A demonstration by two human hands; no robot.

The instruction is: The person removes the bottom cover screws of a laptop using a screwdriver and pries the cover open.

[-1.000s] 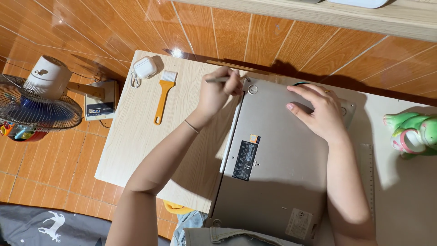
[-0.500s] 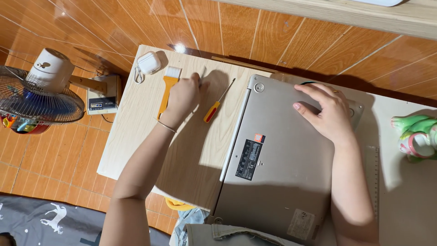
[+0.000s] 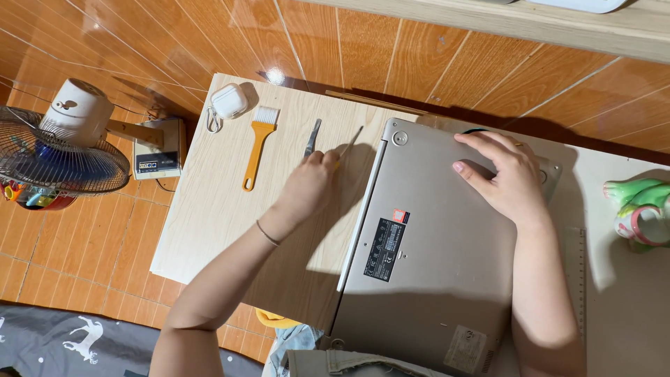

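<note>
Silver laptop (image 3: 433,244) lies under the flat, released right hand (image 3: 506,178); the left hand (image 3: 307,185), grasping a screwdriver (image 3: 347,145), could nudge the nearby metal tool (image 3: 312,137) off the worktop (image 3: 209,202).

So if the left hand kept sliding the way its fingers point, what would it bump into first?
The left hand points up the table, and its fingertips are already at the thin metal tool. So it would likely meet that first. The yellow brush lies off to the side, probably out of its path.
</note>
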